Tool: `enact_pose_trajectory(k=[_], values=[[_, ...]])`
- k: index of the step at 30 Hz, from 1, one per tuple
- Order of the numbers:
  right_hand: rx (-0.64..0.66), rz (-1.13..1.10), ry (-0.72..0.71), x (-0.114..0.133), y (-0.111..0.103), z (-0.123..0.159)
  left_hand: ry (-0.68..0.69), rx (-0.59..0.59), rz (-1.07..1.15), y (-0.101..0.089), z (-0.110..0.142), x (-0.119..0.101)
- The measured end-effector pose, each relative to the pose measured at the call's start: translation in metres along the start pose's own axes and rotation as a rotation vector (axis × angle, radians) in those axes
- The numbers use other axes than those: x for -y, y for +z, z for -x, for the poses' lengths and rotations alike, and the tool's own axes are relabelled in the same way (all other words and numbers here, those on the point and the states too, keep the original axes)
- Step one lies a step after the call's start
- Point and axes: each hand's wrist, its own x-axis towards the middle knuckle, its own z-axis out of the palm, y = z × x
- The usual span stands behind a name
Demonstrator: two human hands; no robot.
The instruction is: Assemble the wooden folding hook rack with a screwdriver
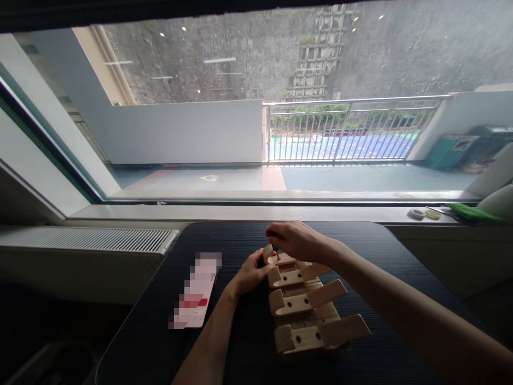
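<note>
A light wooden assembly lies on the dark table; several wooden pieces with rounded ends are set across it in a row. Dark round screw heads or holes show on the nearer pieces. My right hand is closed round a screwdriver, its thin shaft pointing down onto the farthest piece. The screwdriver's handle is mostly covered by my fingers. My left hand grips the left end of the assembly by that farthest piece, with some fingertips hidden behind the wood.
A pink phone-like item, partly blurred out, lies left on the black table. Behind it are a radiator and a window sill. Tape rolls and a green item lie on the sill's right end.
</note>
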Motion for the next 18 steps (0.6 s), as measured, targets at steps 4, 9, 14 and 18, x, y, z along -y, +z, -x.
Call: enact_pose_trajectory(k=[4,9,14,18], values=[[-0.045,0.019,0.082,-0.002,0.005,-0.004,-0.001,0.012,0.019,0.0,0.0,0.002],[-0.131,0.091,0.252,-0.001,0.015,-0.005,-0.015,0.022,0.021,-0.001,0.0,-0.001],[-0.145,0.164,0.317,-0.001,0.016,-0.006,-0.013,0.016,0.004,-0.002,0.001,0.0],[-0.078,0.17,0.249,-0.004,0.006,-0.002,-0.012,0.006,0.003,-0.001,0.001,0.003]])
